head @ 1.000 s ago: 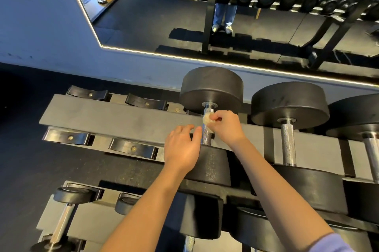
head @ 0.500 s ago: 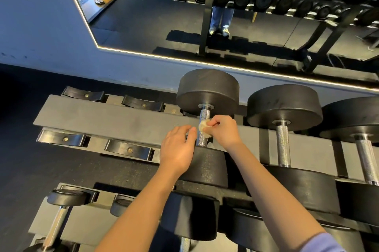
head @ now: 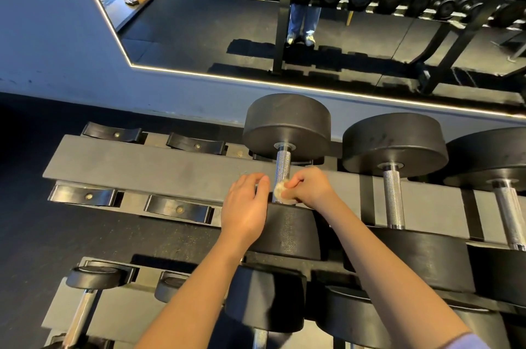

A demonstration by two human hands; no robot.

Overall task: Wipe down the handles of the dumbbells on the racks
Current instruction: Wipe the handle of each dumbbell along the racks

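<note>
The right hand pinches a small pale crumpled wipe against the lower end of the knurled chrome handle of the leftmost black round-headed dumbbell. The dumbbell lies on the upper tier of the grey metal rack. The left hand rests on the dumbbell's near head, its fingers loosely bent just beside the handle and gripping nothing.

The wipe covers the lower end of the handle; the rightmost dumbbell runs off-frame.
</note>
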